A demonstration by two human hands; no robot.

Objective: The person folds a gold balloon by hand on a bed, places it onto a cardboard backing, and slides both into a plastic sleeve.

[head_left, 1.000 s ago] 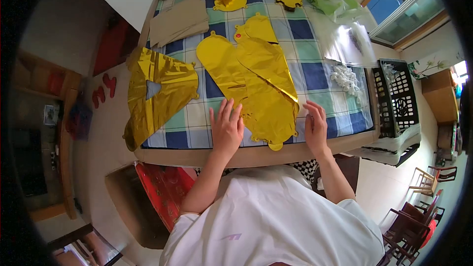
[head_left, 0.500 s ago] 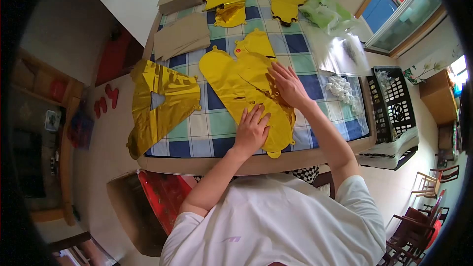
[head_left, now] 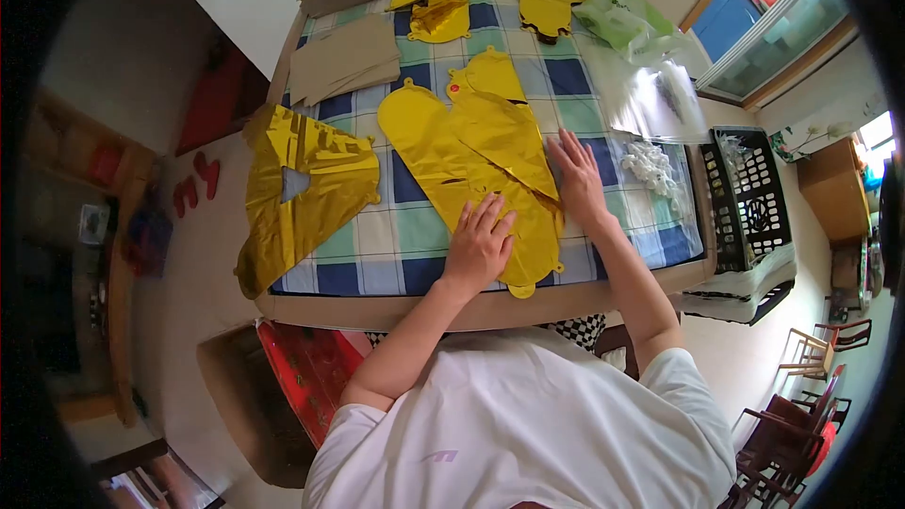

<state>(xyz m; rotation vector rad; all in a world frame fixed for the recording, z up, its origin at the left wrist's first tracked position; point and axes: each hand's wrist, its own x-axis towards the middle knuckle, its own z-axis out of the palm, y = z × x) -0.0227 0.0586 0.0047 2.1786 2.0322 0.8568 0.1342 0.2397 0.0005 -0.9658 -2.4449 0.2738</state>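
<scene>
While the left hand (head_left: 478, 247) rests palm-down on the near part of the long foil (head_left: 490, 153), fingers stretched, the right hand (head_left: 579, 181) is at that foil's right edge, fingers likewise extended; cannot tell if it touches. Hands apart from each other. Long foil lies mid-bed of the checked cloth (head_left: 583, 90), toward the near edge. Second foil (head_left: 328, 179) to its left, cards (head_left: 344, 58) beyond that, white pile (head_left: 650, 166) to the right

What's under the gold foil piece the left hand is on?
Checked cloth shows on both sides of the gold foil piece, so likely continues beneath; anything else there is covered.
</scene>
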